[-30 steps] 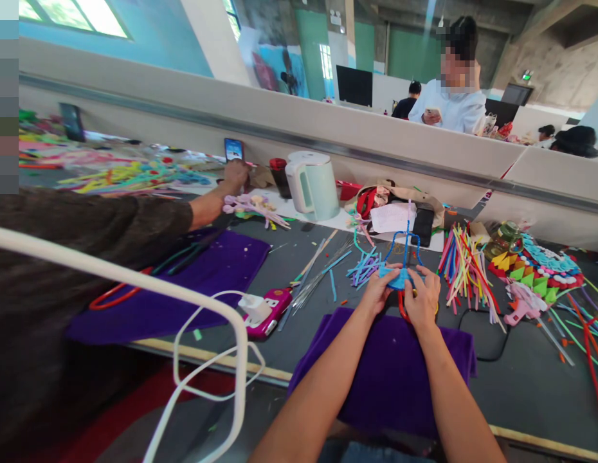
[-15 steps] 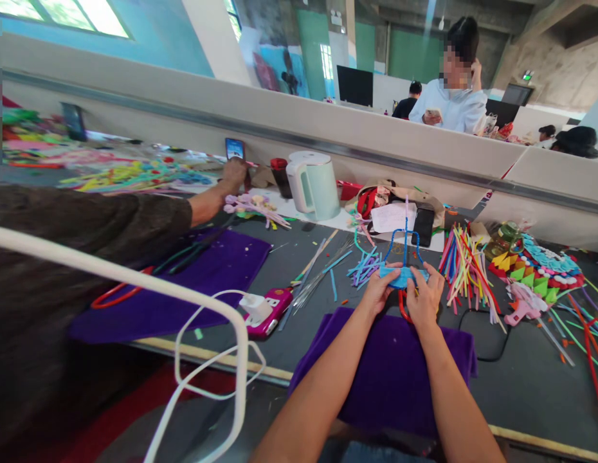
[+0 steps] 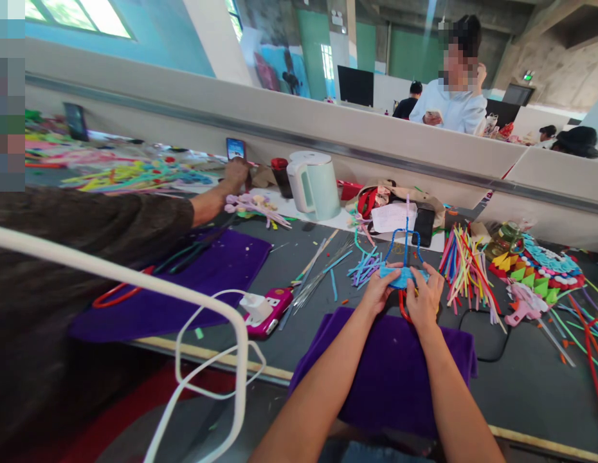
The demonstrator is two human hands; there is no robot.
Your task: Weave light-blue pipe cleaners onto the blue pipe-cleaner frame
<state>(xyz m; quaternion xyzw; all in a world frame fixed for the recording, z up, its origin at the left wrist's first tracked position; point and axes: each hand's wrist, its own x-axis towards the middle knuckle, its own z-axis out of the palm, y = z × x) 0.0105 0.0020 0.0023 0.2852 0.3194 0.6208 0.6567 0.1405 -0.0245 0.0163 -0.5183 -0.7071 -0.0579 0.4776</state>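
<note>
Left hand (image 3: pixel 376 292): The left end of a flat light-blue piece (image 3: pixel 401 277) is pinched between thumb and fingers.
Right hand (image 3: pixel 425 296): The opposite end is gripped in the same way, fingers bent over the piece.
Blue piece: It is held level between both hands, seen at the far edge of a folded purple cloth (image 3: pixel 386 366); whether the table is touched cannot be told.
Fuzzy stems: A darker blue branching stem (image 3: pixel 406 247) is seen rising beyond the piece, its side arms bent downward; a red loop (image 3: pixel 402 303) is partly hidden below.
Worktable (image 3: pixel 516 392): Short blue and lilac strips (image 3: pixel 366 269) are scattered to the left, and a multicoloured bundle (image 3: pixel 465 270) is fanned out to the right, near a pink glue gun (image 3: pixel 525 302) and a glass jar (image 3: pixel 502 241).
Behind: A pale kettle (image 3: pixel 323 186) is placed beside a dark cup (image 3: pixel 281 179); a black phone (image 3: pixel 424 228) is laid near a white paper (image 3: pixel 393 217).
Neighbouring seat: A phone (image 3: pixel 236 148), propped upright, is partly covered by a co-worker's hand (image 3: pixel 236 172).
Beyond the partition (image 3: pixel 260 109): A phone is held by a person in white (image 3: pixel 448 108).
</note>
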